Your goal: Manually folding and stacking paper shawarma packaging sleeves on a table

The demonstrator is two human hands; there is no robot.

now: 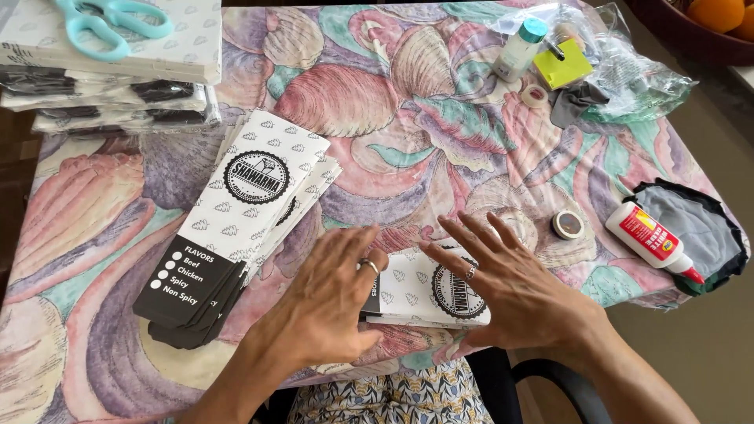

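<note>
Left hand and right hand spread flat, pressing folded paper sleeve at near table edge; fanned stack of sleeves just left looks finished; glue bottle, tape roll idle right; remaining count unclear

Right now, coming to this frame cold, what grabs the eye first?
Both hands, left hand and right hand, spread flat over a white patterned paper sleeve at the table's near edge. Left of them fans a stack of matching sleeves with black ends. The loud shell-print tablecloth lies under everything, a white glue bottle lies at the right, and turquoise scissors rest on piled packs at the far left.
</note>
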